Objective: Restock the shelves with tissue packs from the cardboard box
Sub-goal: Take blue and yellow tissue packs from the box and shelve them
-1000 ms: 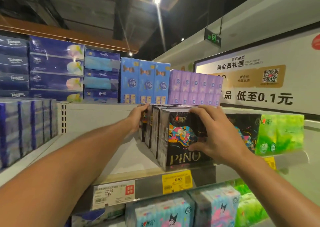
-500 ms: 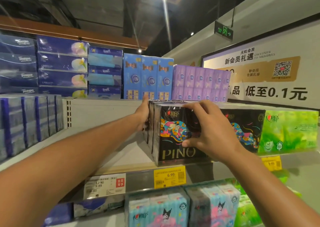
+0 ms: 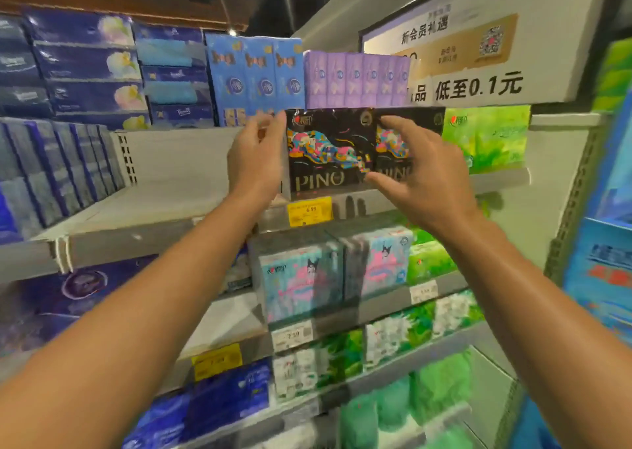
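Observation:
A black PINO tissue pack (image 3: 325, 150) stands upright at the front edge of the grey shelf (image 3: 164, 205), with a second black pack (image 3: 425, 120) to its right. My left hand (image 3: 253, 161) lies flat against the first pack's left side, fingertips at its top left corner. My right hand (image 3: 420, 178) hovers in front of the second pack with fingers spread and the thumb near the first pack's lower right corner, holding nothing. The cardboard box is out of view.
A green pack (image 3: 485, 137) stands to the right of the black ones. Purple packs (image 3: 355, 79) and light blue packs (image 3: 254, 75) sit on the shelf above. Dark blue packs (image 3: 61, 164) fill the left end. Cartoon-printed packs (image 3: 301, 281) sit below. A yellow price tag (image 3: 309, 210) hangs under the PINO pack.
The black packs now face squarely forward at the shelf edge. My right hand has come off the pack and spread its fingers. The camera has tilted down, showing lower shelves.

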{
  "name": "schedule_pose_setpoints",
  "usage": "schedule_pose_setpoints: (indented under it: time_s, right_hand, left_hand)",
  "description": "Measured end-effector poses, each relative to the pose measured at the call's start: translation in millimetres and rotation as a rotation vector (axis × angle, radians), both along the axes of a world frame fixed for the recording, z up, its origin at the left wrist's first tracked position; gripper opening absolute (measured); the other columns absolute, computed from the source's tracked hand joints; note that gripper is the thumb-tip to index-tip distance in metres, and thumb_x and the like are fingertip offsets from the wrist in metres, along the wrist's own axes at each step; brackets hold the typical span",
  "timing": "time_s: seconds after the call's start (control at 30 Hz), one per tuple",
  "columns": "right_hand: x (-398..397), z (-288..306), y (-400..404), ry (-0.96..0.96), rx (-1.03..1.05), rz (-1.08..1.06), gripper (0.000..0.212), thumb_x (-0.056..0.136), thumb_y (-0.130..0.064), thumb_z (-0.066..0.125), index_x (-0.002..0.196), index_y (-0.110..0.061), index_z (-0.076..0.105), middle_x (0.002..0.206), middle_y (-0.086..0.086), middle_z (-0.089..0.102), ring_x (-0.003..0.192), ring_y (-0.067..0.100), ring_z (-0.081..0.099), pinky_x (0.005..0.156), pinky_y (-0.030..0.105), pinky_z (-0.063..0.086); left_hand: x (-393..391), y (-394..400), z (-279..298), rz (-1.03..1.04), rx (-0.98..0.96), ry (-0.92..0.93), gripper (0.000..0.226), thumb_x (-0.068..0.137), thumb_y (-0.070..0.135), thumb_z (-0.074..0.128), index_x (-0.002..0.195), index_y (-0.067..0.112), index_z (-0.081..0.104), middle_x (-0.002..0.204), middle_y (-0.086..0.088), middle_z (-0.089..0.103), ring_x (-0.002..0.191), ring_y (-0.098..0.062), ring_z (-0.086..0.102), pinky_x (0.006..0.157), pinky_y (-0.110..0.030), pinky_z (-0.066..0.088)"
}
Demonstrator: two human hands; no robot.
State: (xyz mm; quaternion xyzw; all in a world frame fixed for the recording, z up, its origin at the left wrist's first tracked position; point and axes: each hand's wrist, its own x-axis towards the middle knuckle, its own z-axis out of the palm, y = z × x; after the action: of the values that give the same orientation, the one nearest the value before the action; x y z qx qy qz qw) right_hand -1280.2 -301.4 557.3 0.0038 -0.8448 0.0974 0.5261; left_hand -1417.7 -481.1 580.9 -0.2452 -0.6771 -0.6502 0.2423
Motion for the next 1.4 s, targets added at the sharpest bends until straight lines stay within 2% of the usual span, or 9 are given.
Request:
schedule_pose_setpoints:
  time_s: [0.07,0.17,0.37,0.57,0.7,0.8,0.87,1.07,1.4]
  right_hand:
    - [55,-38,-7,-0.021,-0.095,-0.088,0.069,0.073,-0.039,0.077,0.135,-0.018,0.055,0.13,0.004,0.064,0.118,0.025,0.059,0.096,0.031,0.04]
    - [148,-111,-21,-0.116,-0.265,-0.271,0.068,0.074,-0.043,0.076,0.135,-0.019,0.055,0.129,0.004,0.064,0.118,0.024,0.059,0.097,0.03,0.039]
    - [371,-220,-57,-0.246,-0.66,-0.638,0.073,0.071,-0.043,0.083,0.135,-0.022,0.055,0.13,0.0,0.063,0.119,0.018,0.058,0.098,0.029,0.041]
    - [617,-305,-124,-0.128,-0.995,-0.966,0.078,0.073,-0.053,0.077,0.141,-0.026,0.049,0.14,-0.005,0.055,0.129,0.014,0.05,0.101,0.026,0.037]
    - [782,-367,-177,0.028,-1.219,-1.19,0.084,0.063,-0.069,0.069,0.133,-0.026,0.055,0.124,-0.002,0.066,0.116,0.016,0.06,0.1,0.038,0.047]
    - [899,-393,-217,0.16,-1.329,-1.352,0.077,0.065,-0.056,0.081,0.13,-0.022,0.059,0.121,-0.006,0.066,0.11,0.009,0.06,0.092,0.023,0.045]
    - [963,-403,-240,0.235,-1.4,-1.466,0.074,0.065,-0.048,0.086,0.13,-0.026,0.058,0.118,-0.006,0.066,0.108,0.013,0.06,0.088,0.026,0.045]
    - [1080,-448,-245,0.397,-1.577,-1.618,0.085,0.057,-0.064,0.077,0.132,-0.03,0.057,0.119,-0.002,0.065,0.101,0.018,0.063,0.088,0.036,0.051]
    - [1209,-573,-70,0.563,-1.81,-1.701,0.072,0.072,-0.039,0.084,0.135,-0.03,0.051,0.124,-0.005,0.057,0.099,0.016,0.059,0.085,0.042,0.054]
  left_hand:
    - [45,-1,-32,-0.063,0.028,0.144,0.028,0.087,0.045,0.057,0.103,0.023,0.065,0.097,0.011,0.066,0.09,-0.003,0.061,0.085,-0.022,0.045]
    - [112,17,-100,-0.263,-0.122,0.204,0.036,0.084,0.044,0.058,0.11,0.019,0.065,0.104,-0.002,0.068,0.097,-0.017,0.063,0.09,-0.033,0.049]
    - [295,57,-226,-0.727,-0.537,-0.069,0.046,0.085,0.05,0.066,0.121,0.022,0.064,0.112,0.006,0.068,0.104,-0.015,0.064,0.093,-0.032,0.049]
    - [541,83,-312,-1.128,-0.782,-0.102,0.042,0.089,0.038,0.069,0.126,0.02,0.064,0.111,0.009,0.065,0.101,-0.009,0.061,0.088,-0.023,0.043]
    - [719,90,-372,-1.462,-0.967,-0.135,0.051,0.089,0.041,0.069,0.134,0.019,0.058,0.132,0.005,0.062,0.116,-0.01,0.059,0.104,-0.029,0.043]
    - [850,88,-407,-1.609,-1.087,-0.149,0.046,0.091,0.034,0.068,0.134,0.018,0.058,0.135,0.002,0.061,0.117,-0.009,0.058,0.1,-0.022,0.038]
    - [925,83,-424,-1.697,-1.164,-0.155,0.046,0.092,0.033,0.067,0.134,0.018,0.058,0.134,0.002,0.061,0.118,-0.011,0.058,0.103,-0.026,0.041]
    - [1077,100,-461,-1.866,-1.28,-0.205,0.043,0.093,0.024,0.066,0.134,0.013,0.057,0.123,0.001,0.061,0.107,-0.01,0.057,0.083,-0.016,0.037]
    - [1234,286,-581,-1.887,-1.614,0.027,0.05,0.089,0.05,0.064,0.135,0.032,0.055,0.131,0.012,0.06,0.117,-0.01,0.055,0.101,-0.034,0.041]
